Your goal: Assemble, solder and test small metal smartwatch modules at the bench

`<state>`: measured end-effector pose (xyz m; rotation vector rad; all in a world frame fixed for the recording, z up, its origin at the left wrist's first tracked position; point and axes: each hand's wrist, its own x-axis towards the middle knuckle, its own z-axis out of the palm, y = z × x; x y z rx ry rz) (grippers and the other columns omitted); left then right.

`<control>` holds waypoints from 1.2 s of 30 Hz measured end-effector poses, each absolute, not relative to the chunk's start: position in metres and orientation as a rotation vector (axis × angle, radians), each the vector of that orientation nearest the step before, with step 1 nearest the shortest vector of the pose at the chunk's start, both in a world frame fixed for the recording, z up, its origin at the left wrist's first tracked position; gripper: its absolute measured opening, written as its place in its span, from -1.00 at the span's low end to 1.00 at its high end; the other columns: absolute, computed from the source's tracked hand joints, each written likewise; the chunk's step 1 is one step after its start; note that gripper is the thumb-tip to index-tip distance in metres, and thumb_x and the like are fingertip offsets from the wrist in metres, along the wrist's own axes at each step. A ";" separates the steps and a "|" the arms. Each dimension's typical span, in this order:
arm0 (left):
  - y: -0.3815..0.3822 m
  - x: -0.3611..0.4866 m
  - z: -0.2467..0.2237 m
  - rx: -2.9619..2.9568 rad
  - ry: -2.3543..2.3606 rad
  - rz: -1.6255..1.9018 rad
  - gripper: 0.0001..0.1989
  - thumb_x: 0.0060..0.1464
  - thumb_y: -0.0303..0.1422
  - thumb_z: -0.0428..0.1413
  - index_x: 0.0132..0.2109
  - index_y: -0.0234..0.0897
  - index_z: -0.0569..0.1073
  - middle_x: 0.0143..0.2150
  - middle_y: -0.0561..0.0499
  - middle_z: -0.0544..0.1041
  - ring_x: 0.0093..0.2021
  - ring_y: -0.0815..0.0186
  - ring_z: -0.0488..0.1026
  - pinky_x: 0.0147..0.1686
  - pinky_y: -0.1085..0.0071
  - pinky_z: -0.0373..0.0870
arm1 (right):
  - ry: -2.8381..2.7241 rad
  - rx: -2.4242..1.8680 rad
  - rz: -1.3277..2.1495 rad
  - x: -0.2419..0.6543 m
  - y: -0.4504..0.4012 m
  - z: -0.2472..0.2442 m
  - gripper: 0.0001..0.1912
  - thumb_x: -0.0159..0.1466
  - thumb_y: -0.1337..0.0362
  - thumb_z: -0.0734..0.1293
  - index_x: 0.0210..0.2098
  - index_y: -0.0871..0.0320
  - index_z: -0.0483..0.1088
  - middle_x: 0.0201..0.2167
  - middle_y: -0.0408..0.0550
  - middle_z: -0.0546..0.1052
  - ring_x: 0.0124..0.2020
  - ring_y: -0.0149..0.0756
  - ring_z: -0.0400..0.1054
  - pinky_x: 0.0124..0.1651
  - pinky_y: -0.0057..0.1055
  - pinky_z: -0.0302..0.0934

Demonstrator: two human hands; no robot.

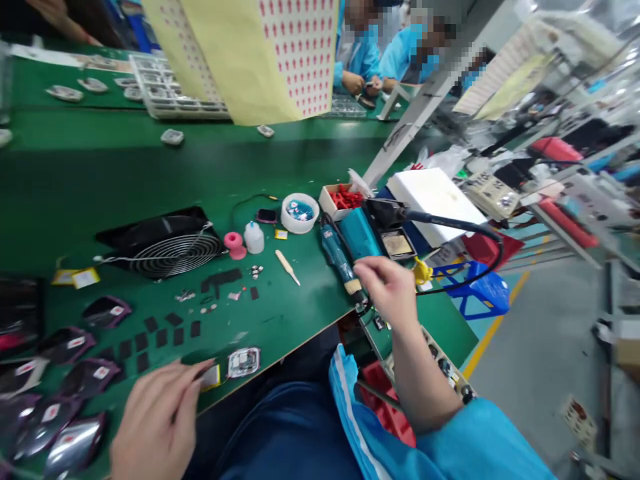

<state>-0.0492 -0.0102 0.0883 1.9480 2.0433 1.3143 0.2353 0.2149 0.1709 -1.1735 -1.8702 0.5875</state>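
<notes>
My left hand (157, 417) is at the front edge of the green bench, its fingers closed at a silver battery (211, 378) with yellow tape. A thin wire runs from the battery toward an opened small device (244, 362) whose circuit board faces up. My right hand (387, 287) is raised over the bench's right side, thumb and fingers pinched together. Whatever it may hold is too small to make out. Just left of it lies a teal electric screwdriver (336, 253), apart from the fingertips as far as I can see.
Black pads (161, 338) and dark purple-rimmed covers (90, 378) lie left. Farther back are a coiled wire stand (175, 253), white bottle (254, 237), pry tool (287, 268), round white dish (300, 213) and box of red parts (346, 198). Yellow sheets (240, 53) hang ahead; co-workers sit behind.
</notes>
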 end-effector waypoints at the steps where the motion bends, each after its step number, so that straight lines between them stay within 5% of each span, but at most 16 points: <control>1: -0.008 -0.045 0.090 2.016 2.053 1.262 -0.67 0.32 -0.49 0.08 0.13 -0.05 0.51 -0.20 0.01 0.52 -0.11 0.13 0.44 0.02 0.13 0.39 | -2.047 -1.009 0.604 0.222 0.198 0.163 -0.81 0.39 0.16 0.38 -0.24 0.14 0.57 -0.34 -0.04 0.66 -0.34 -0.27 0.53 -0.22 -0.32 0.41; 4: -0.002 -0.032 0.095 2.163 1.982 1.156 -0.81 0.34 -0.47 0.10 0.02 -0.18 0.53 -0.29 0.04 0.51 -0.17 0.19 0.43 0.02 0.18 0.40 | -2.389 -0.498 0.659 0.185 0.152 0.139 -0.74 0.45 0.14 0.34 -0.03 0.18 0.52 -0.12 0.08 0.65 -0.07 -0.18 0.50 0.00 -0.23 0.44; 6: 0.001 -0.024 0.097 2.188 1.947 1.120 -0.85 0.36 -0.45 0.09 -0.01 -0.22 0.53 -0.32 0.05 0.51 -0.19 0.22 0.43 0.07 0.17 0.37 | -2.489 -0.379 0.620 0.170 0.132 0.123 -0.76 0.48 0.19 0.30 -0.02 0.22 0.51 -0.19 0.07 0.64 -0.19 -0.21 0.45 -0.12 -0.27 0.42; 10: -0.002 -0.018 0.096 2.110 2.000 1.123 -0.85 0.35 -0.42 0.13 0.01 -0.24 0.54 -0.22 0.00 0.56 -0.09 0.19 0.47 0.09 0.15 0.37 | -2.520 -0.380 0.615 0.173 0.128 0.099 -0.81 0.49 0.38 0.25 -0.14 0.18 0.52 -0.36 -0.05 0.60 -0.36 -0.29 0.33 -0.26 -0.33 0.33; 17: -0.019 -0.034 0.089 1.905 2.077 1.119 -0.97 0.28 -0.41 0.21 -0.17 -0.26 0.50 -0.07 -0.09 0.61 0.09 0.13 0.52 0.12 0.17 0.39 | -2.475 -0.730 0.318 0.196 0.162 0.094 -0.88 0.44 0.34 0.33 -0.07 0.17 0.51 -0.15 0.11 0.61 -0.13 -0.10 0.38 -0.07 -0.11 0.37; 24: -0.019 -0.031 0.087 1.968 2.101 1.077 -0.96 0.29 -0.46 0.18 -0.16 -0.24 0.53 -0.14 -0.04 0.62 0.08 0.14 0.51 0.18 0.15 0.34 | -2.541 -0.393 0.672 0.159 0.121 0.092 -0.80 0.42 0.24 0.37 0.00 0.16 0.45 -0.01 0.12 0.58 0.03 -0.09 0.40 0.02 -0.13 0.39; 36: -0.029 -0.021 0.089 1.835 2.400 1.008 -0.88 0.25 -0.38 0.22 -0.30 -0.22 0.50 -0.28 0.02 0.48 -0.14 0.20 0.46 0.20 0.03 0.35 | -2.474 -0.448 0.557 0.132 0.098 0.073 -0.89 0.40 0.30 0.37 -0.08 0.14 0.46 -0.20 0.02 0.56 -0.19 -0.19 0.35 -0.14 -0.23 0.23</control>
